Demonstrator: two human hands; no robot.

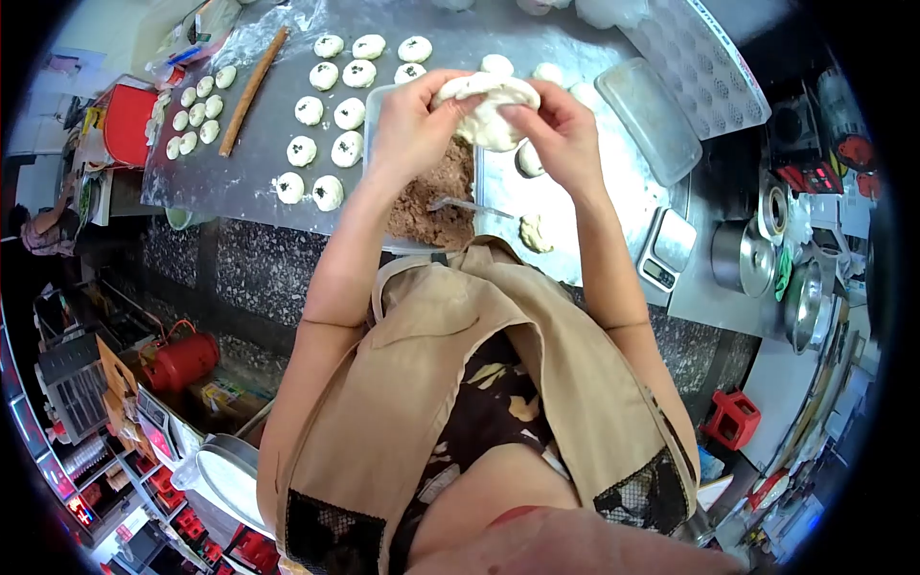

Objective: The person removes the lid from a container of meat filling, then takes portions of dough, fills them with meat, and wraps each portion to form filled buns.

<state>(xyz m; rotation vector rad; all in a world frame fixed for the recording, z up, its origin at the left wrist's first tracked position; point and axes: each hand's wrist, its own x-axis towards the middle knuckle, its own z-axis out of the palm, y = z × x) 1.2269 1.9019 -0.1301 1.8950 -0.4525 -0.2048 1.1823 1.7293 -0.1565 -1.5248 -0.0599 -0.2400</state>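
A stretched piece of white dough (494,123) is held up between my two hands, folded over along its top edge. My left hand (418,126) pinches its left side with thumb and fingers. On the right side, my right hand (563,134) grips it the same way. Below the dough is a clear tub (375,107) of brown minced filling (429,199), partly covered by my left forearm. A pale spoon-like utensil (470,205) rests on the filling, only partly visible. A small loose dough piece (535,233) lies on the floured surface near my right forearm.
Rows of round filled buns (347,149) sit on the metal table (254,182), with smaller dough balls (196,115) and a wooden rolling pin (253,91) farther left. To the right are a clear plastic lid (652,120), a white dimpled tray (704,72), a scale (668,245) and a metal pot (743,259).
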